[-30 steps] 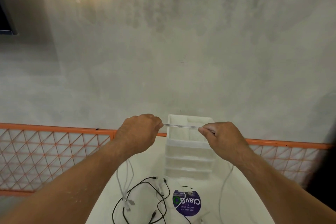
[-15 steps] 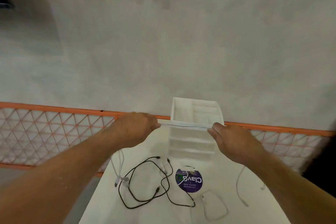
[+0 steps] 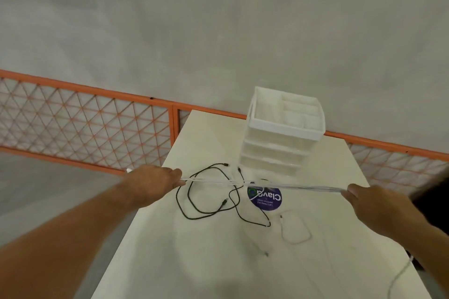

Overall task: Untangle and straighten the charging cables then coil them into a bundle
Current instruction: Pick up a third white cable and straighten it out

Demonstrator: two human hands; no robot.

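White cable [image 3: 262, 184] stretched left-right between left hand [image 3: 155, 181] and right hand [image 3: 371, 204].

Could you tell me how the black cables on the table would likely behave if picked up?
Probably floppy: the black cables lie in loose loops on the table. Being thin, they are likely light. Their crossing strands may well tangle or drag along.

L hand [image 3: 153, 181] clenched, R hand [image 3: 374, 204] clenched, arms wide apart

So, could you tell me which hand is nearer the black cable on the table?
Left. The left hand is right by the left loop of the black cable; the right hand is far to its right, beyond the purple sticker.
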